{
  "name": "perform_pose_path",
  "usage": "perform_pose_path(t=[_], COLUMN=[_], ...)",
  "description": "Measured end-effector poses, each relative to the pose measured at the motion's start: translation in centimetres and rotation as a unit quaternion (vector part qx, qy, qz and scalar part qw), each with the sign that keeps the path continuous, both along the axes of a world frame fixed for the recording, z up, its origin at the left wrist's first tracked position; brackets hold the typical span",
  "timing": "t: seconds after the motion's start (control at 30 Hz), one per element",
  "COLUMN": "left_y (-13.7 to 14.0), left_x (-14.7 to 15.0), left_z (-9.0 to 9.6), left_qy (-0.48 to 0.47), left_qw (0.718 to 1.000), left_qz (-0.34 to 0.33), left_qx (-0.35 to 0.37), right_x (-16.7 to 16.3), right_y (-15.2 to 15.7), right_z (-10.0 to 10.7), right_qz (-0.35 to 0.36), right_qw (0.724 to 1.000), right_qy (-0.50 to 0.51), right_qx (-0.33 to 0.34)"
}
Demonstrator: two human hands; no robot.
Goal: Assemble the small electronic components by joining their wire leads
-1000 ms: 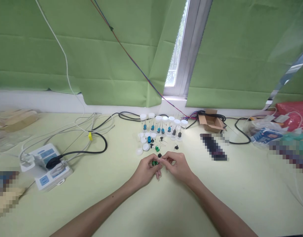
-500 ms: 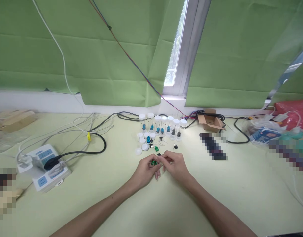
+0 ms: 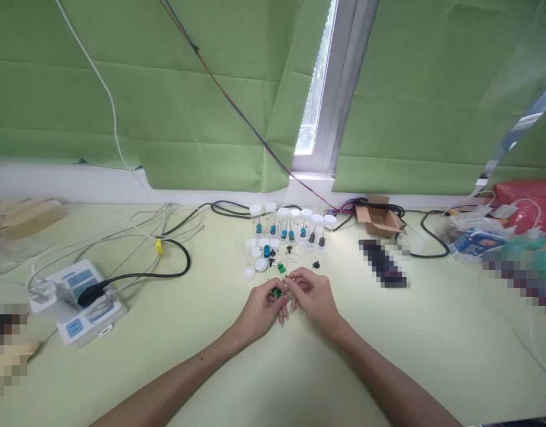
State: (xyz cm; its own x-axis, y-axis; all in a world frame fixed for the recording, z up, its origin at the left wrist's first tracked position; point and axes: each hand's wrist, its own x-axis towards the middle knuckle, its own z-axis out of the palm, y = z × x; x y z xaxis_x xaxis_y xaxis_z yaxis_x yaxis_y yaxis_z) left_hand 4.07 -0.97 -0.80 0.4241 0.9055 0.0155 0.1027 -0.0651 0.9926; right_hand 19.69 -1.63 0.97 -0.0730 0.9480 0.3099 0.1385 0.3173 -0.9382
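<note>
My left hand [image 3: 260, 305] is closed, with a small shiny green plastic piece [image 3: 276, 293] between thumb and forefinger. Right against it, my right hand [image 3: 315, 296] pinches at the same spot; a tiny dark bit shows by its fingertips, too small to name. Just beyond the hands lies another green piece [image 3: 281, 268]. A blue spool-like piece [image 3: 267, 251] stands among white caps [image 3: 261, 265] and several small black parts with thin wires, one black part [image 3: 316, 264] lying apart to the right. Behind them is a row of clear capped tubes [image 3: 283, 224] holding blue or dark pieces on thin rods.
On the left a power strip [image 3: 90, 302] has plugs and trailing cables. An open cardboard box [image 3: 380, 220] stands at the back right, a blurred-out dark object [image 3: 383, 264] in front of it. Plastic bags and a blue box [image 3: 476, 243] lie far right.
Both hands stay together in nearly the same place. My right fingers have shifted slightly, and less of the dark bit shows at their tips. The green piece remains in my left hand.
</note>
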Motion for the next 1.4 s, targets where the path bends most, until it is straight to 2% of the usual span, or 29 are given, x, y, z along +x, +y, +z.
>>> perform_pose_path(t=[0.3, 0.67, 1.0, 1.13, 1.4], left_y=[-0.4, -0.6, -0.2, -0.1, -0.1], left_x=[0.1, 0.2, 0.0, 0.0, 0.0], left_z=[0.5, 0.8, 0.5, 0.3, 0.3], left_qy=[0.021, 0.028, 0.009, 0.005, 0.012], left_qw=[0.999, 0.998, 0.999, 0.999, 0.999], left_qz=[0.015, 0.031, 0.033, 0.035, 0.039], left_qx=[0.018, 0.037, 0.024, 0.017, 0.014], right_x=[-0.4, -0.3, 0.1, 0.6, 0.8], right_y=[-0.2, -0.2, -0.2, 0.2, 0.7], right_z=[-0.2, -0.4, 0.4, 0.3, -0.3], right_qz=[-0.034, -0.038, -0.051, -0.072, -0.067], right_qw=[0.998, 0.997, 0.997, 0.995, 0.994], right_qy=[-0.015, -0.020, -0.027, -0.046, -0.069], right_qx=[0.043, 0.059, 0.057, 0.055, 0.051])
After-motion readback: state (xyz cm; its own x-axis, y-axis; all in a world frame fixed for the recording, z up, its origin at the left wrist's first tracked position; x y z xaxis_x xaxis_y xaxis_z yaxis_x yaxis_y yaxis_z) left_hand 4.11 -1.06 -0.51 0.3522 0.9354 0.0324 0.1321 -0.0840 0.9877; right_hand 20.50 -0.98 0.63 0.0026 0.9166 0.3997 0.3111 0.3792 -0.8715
